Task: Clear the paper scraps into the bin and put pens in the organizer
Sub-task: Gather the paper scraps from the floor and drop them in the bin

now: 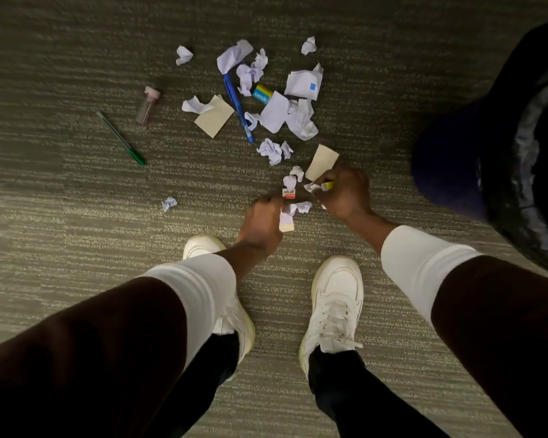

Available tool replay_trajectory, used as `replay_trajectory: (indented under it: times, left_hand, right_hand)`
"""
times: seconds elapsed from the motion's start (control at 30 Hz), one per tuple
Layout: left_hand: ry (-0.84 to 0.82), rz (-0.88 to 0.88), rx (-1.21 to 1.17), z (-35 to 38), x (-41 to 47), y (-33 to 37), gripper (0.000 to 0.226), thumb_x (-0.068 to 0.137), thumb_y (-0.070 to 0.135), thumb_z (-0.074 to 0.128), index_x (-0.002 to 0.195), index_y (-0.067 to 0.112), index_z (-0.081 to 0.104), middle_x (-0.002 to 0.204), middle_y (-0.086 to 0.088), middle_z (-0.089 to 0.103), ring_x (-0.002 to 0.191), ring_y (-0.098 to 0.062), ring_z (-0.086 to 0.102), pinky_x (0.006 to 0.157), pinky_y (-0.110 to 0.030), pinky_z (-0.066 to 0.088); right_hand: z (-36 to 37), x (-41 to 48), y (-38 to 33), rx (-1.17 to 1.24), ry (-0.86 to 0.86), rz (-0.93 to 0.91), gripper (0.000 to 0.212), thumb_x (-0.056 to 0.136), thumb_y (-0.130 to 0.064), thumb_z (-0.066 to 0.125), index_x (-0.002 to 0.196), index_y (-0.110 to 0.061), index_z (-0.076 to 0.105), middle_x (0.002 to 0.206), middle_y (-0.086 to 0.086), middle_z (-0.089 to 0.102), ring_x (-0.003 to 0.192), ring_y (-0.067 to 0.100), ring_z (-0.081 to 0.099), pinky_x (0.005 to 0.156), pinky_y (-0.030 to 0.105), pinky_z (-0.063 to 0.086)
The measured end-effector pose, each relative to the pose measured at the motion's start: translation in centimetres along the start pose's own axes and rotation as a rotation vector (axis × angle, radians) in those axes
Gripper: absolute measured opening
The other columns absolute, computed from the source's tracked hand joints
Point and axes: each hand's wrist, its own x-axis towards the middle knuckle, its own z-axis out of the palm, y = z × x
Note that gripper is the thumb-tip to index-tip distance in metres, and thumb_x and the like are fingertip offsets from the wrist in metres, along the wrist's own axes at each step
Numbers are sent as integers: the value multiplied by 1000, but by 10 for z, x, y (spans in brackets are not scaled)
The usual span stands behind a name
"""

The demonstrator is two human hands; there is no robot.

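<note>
Crumpled white paper scraps (301, 118) and beige notes (214, 116) lie scattered on the carpet ahead of me. A blue pen (237, 107) lies among them; a green pen (122, 140) lies apart to the left. My left hand (261, 224) is closed around white and beige scraps near the floor. My right hand (345, 192) pinches a beige note, a white scrap and something yellow. A small red-and-white eraser (288, 193) sits between my hands. The dark bin (519, 172) with a black liner stands at the right.
A small clear vial with a pink cap (147, 105) lies left of the pile. A yellow-and-blue eraser (262, 94) rests among the scraps. One loose scrap (169, 203) sits to the left of my hands. My white shoes (334, 308) stand just behind the hands.
</note>
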Motion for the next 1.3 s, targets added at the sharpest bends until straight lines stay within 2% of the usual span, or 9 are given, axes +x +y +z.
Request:
replay_trajectory:
  times: [0.17, 0.3, 0.43, 0.67, 0.77, 0.87, 1.0, 1.13, 1.3]
  left_hand:
    - [47, -103, -112, -26, -23, 17, 47, 82, -11, 72, 120, 14, 62, 112, -11, 71, 90, -22, 62, 75, -27, 48]
    - [109, -148, -195, -60, -51, 48, 45, 84, -7, 75, 123, 8, 60, 114, -12, 72, 97, -28, 68, 89, -35, 58]
    - [190, -171, -306, -96, -79, 107, 40, 83, 1, 80, 118, 11, 65, 109, -9, 74, 87, -18, 61, 78, -19, 44]
    - [245, -75, -574, -144, -113, 237, 32, 81, 5, 81, 107, 13, 64, 96, -4, 73, 79, -21, 68, 69, -28, 51]
    - [214, -33, -610, -147, -116, 281, 30, 83, 6, 81, 107, 13, 65, 95, -3, 71, 74, -13, 62, 61, -13, 43]
    - [189, 7, -593, -142, -113, 318, 29, 85, 8, 79, 109, 10, 63, 101, -9, 72, 88, -24, 66, 71, -24, 46]
    - [187, -20, -572, -129, -99, 355, 30, 88, 7, 74, 114, 5, 59, 114, -16, 69, 105, -35, 66, 81, -36, 50]
    - [51, -15, -584, -117, -86, 380, 63, 89, 27, 82, 132, -2, 46, 138, -24, 55, 131, -39, 52, 105, -43, 48]
    - [4, 99, -601, -114, -87, 380, 65, 90, 34, 81, 136, 0, 49, 136, -17, 62, 129, -34, 58, 103, -43, 51]
  right_hand:
    - [-16, -42, 7, -29, 88, 36, 22, 78, -31, 84, 91, -13, 83, 91, 13, 81, 80, 32, 74, 68, 26, 41]
    - [-49, -98, 3, 30, 128, 47, 21, 81, -29, 86, 96, -15, 84, 97, 10, 80, 84, 30, 72, 70, 25, 35]
    - [-101, -157, -11, 107, 208, 32, 15, 81, -25, 85, 95, -19, 85, 94, 5, 78, 76, 25, 72, 67, 25, 41]
    - [-204, -221, -18, 227, 414, 38, 8, 81, -19, 84, 88, -17, 83, 96, 2, 80, 85, 21, 75, 71, 29, 52]
    - [-242, -226, -1, 347, 477, 121, 16, 84, -33, 81, 91, -18, 83, 88, 4, 79, 80, 23, 77, 72, 36, 59]
    - [-271, -216, 25, 463, 524, 231, 30, 86, -42, 81, 92, -13, 81, 77, 11, 78, 70, 28, 78, 68, 49, 63]
    - [-291, -195, 51, 598, 527, 360, 25, 84, -33, 85, 92, -11, 77, 79, 8, 79, 68, 25, 79, 64, 54, 66]
    - [-303, -181, 59, 473, 527, 393, 38, 77, -34, 76, 113, -22, 74, 102, 3, 78, 96, 23, 75, 86, 41, 62]
    - [-308, -173, 55, 402, 589, 412, 47, 83, -17, 54, 128, -9, 65, 119, 17, 71, 105, 29, 69, 86, 32, 51]
